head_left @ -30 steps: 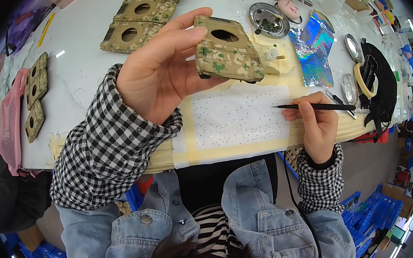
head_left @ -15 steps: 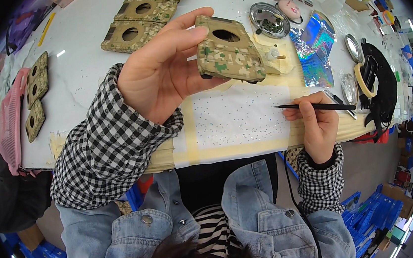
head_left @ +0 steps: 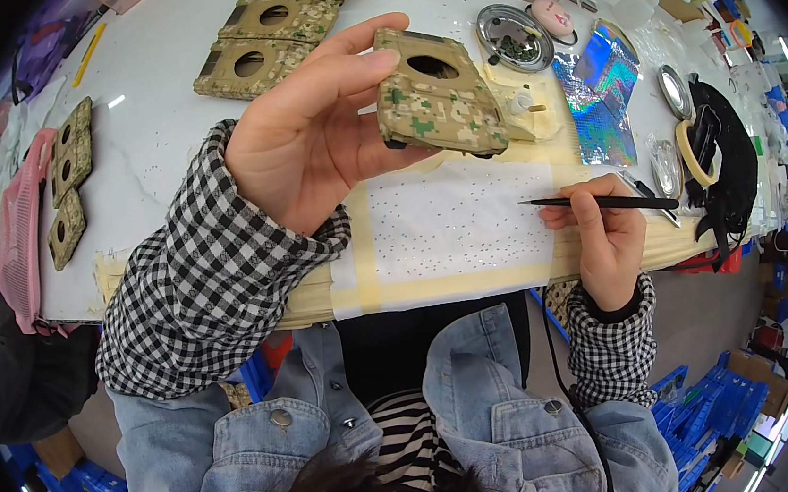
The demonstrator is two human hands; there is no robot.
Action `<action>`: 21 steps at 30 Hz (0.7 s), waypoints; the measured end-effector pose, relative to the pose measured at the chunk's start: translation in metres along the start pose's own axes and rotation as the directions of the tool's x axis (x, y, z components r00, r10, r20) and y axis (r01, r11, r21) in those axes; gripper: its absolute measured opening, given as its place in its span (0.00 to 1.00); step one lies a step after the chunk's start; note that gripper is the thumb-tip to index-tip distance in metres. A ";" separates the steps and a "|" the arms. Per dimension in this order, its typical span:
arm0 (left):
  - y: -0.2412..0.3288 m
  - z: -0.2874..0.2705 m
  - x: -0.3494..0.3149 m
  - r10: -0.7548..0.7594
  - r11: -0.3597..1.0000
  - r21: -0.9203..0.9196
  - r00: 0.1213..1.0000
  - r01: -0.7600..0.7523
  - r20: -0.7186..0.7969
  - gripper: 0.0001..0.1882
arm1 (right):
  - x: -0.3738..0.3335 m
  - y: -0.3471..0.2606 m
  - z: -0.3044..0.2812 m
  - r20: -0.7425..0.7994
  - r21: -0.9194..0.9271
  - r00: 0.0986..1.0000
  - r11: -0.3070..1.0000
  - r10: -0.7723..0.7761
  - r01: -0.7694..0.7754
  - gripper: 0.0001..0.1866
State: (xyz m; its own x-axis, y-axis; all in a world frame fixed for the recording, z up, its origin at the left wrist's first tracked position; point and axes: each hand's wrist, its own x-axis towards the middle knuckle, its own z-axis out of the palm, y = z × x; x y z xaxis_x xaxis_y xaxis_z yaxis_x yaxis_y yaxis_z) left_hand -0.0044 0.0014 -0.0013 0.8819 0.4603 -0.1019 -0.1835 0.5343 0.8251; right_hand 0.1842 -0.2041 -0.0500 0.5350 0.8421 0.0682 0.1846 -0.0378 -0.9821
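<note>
Camouflage case (head_left: pixel 437 99) still in left hand (head_left: pixel 308 140), black pick (head_left: pixel 599 203) unmoved in right hand (head_left: pixel 607 244).

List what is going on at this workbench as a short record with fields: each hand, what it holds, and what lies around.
Left hand: left hand raised above the table, gripping a camouflage case with a round hole
Right hand: right hand at the table edge, holding a thin black stick that points left
Under the hands: white sheet dotted with tiny specks, taped down
Far left: three camouflage cases in a row
Right side: shiny holographic sheet, round metal dish, tape roll
Table: white table
</note>
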 end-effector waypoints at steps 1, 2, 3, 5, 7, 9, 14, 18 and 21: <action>0.000 0.000 0.000 0.002 1.000 -0.002 1.000 -0.002 0.001 0.30 | 0.000 0.000 0.000 0.000 0.000 1.000 1.000 -0.001 0.001 0.08; 0.000 0.000 0.000 0.003 1.000 -0.004 1.000 -0.003 0.003 0.30 | 0.000 0.000 0.000 -0.001 0.001 1.000 1.000 0.000 0.000 0.08; 0.000 0.000 0.000 0.003 1.000 -0.001 1.000 -0.003 0.001 0.30 | 0.000 0.000 0.000 -0.003 0.002 1.000 1.000 0.000 0.000 0.08; 0.000 0.000 0.000 0.001 1.000 0.004 1.000 -0.001 -0.002 0.30 | 0.000 0.000 0.000 -0.003 0.003 1.000 1.000 0.001 -0.001 0.08; 0.000 0.000 0.000 0.002 1.000 0.005 1.000 -0.002 0.000 0.30 | 0.000 -0.001 0.001 -0.001 0.003 1.000 1.000 0.002 -0.002 0.08; -0.001 0.000 0.000 0.002 1.000 0.004 1.000 -0.002 0.004 0.30 | 0.000 -0.001 0.000 0.001 0.003 1.000 1.000 -0.001 0.001 0.08; 0.000 -0.001 0.000 0.007 1.000 -0.006 1.000 -0.007 0.005 0.30 | 0.000 -0.001 0.001 -0.001 -0.001 1.000 1.000 0.001 -0.001 0.08; 0.001 0.000 0.000 0.002 1.000 0.007 1.000 -0.002 0.002 0.30 | -0.001 0.000 0.001 -0.005 0.003 1.000 1.000 0.004 -0.004 0.08; 0.001 0.000 0.000 0.005 1.000 0.022 1.000 -0.005 -0.005 0.30 | -0.001 0.000 0.001 -0.004 0.008 1.000 1.000 0.005 -0.004 0.08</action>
State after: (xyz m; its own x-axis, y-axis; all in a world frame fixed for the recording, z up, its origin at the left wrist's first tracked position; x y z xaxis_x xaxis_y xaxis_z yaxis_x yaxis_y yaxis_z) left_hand -0.0045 0.0013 -0.0005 0.8787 0.4667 -0.1001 -0.1785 0.5158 0.8379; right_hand 0.1834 -0.2042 -0.0503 0.5393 0.8396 0.0645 0.1752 -0.0370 -0.9838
